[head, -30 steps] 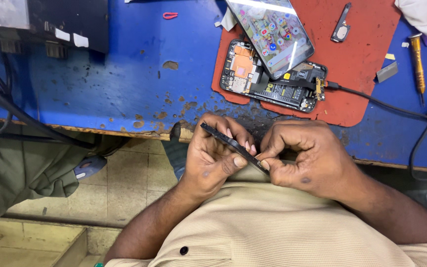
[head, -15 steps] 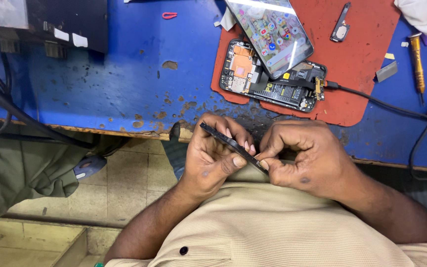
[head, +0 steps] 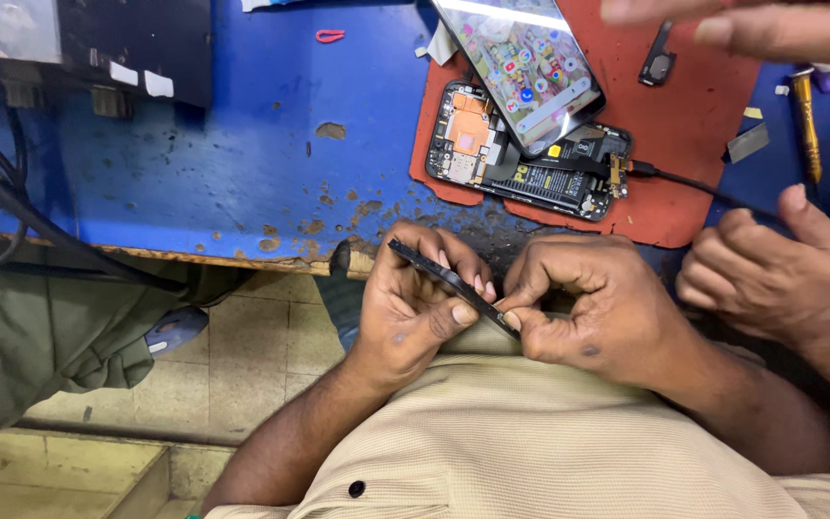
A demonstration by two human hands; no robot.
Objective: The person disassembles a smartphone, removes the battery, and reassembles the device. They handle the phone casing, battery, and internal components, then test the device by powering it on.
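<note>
While both hands [head: 511, 308] grip it, the black strip [head: 449, 286] tilts (fingers [head: 461, 313] pinching)

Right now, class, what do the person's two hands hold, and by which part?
Both hold one thin black phone frame: left hand grips its middle, right hand pinches its lower end.

Change from the preceding views: two further hands, belonging to another person, have entered. One hand [head: 770, 279] now rests at the right, just beside the red mat [head: 694, 144]; a second hand [head: 751, 27] reaches in above the mat's far edge, near the top.
</note>
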